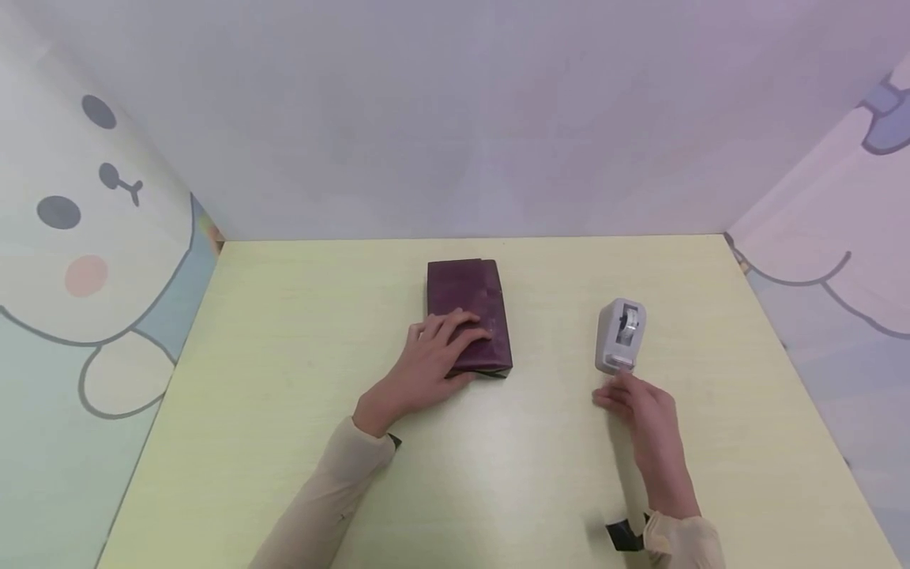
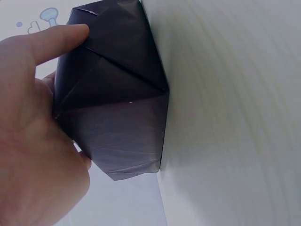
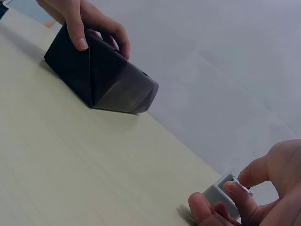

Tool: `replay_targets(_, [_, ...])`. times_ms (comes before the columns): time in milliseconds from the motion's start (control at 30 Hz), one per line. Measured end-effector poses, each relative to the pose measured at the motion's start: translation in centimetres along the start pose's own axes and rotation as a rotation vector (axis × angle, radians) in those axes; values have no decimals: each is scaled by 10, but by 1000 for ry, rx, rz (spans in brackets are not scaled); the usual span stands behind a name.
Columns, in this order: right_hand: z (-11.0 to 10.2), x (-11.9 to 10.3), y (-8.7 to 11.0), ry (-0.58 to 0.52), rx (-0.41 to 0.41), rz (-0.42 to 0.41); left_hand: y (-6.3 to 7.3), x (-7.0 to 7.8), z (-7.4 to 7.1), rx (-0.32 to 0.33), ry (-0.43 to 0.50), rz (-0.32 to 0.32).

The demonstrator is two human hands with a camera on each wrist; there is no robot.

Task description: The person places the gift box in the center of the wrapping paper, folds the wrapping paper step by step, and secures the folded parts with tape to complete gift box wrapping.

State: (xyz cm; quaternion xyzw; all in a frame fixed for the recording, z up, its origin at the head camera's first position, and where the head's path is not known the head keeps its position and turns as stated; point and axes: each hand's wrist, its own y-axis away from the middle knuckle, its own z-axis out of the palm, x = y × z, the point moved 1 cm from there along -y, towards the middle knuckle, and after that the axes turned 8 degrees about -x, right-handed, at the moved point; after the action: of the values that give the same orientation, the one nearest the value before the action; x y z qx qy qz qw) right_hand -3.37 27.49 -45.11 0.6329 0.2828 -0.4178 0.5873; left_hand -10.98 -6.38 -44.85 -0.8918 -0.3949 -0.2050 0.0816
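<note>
In the head view, a pale yellow, wood-grained counter [image 1: 284,316] is meeting a plain lavender-grey wall [image 1: 462,118], cartoon-printed panels [image 1: 43,379] flanking it. The left hand [image 1: 426,367] is gripping a dark purple, paper-wrapped box [image 1: 462,286] mid-counter; the right hand [image 1: 645,415] is pinching clear tape [image 1: 629,322] at a grey plastic dispenser [image 1: 609,338].

In the left wrist view, the box is resting on the counter.

In the right wrist view, the counter's edge is running diagonally.

From the head, we look forward and down on the left grip [image 1: 423,367] and right grip [image 1: 650,423]. Close behind each grip, our wrist cameras look low across the worktop [image 1: 547,466]; both share the purple package [image 1: 462,284] at the left grip.
</note>
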Motion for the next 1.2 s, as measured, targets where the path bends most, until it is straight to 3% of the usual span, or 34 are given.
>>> replay_targets(367, [-4,-1,-9,134,29,70,0,1,-1,-4,4,-2])
replay_targets(833, [-13,-6,-17,340,-107,98,2,1,-2,19,11,15])
replay_targets(1200, [-13,-8,-15,396,-129,97,1,2,-2,14,12,17])
